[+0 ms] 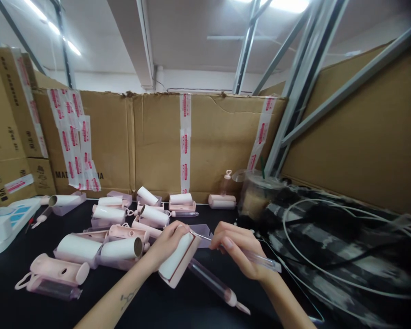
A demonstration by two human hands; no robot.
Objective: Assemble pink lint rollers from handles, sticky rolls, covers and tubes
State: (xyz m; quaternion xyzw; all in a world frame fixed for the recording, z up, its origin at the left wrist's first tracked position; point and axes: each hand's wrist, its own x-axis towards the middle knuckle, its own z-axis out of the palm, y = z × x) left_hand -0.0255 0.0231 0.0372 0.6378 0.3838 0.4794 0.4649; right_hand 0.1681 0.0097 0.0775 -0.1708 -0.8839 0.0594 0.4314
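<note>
My left hand (169,244) is closed round a pink lint roller (180,262) with a white paper roll in its housing, held tilted over the table. In my right hand (241,249) is a screwdriver (260,259) with a clear handle. Its thin metal shaft points left and meets the upper end of the roller; whether a screw is there I cannot make out. Just below both hands lies a clear tube handle (212,281) with a pink end and strap. Behind them a translucent lilac cover (200,233) is partly hidden.
Several pink lint rollers, white rolls (78,249) and covers lie on the black table (140,301) to the left and back. A plastic drink cup (256,196) stands back right, beside a white cable (287,228) and patterned dark fabric (345,246). Cardboard (157,141) walls the back.
</note>
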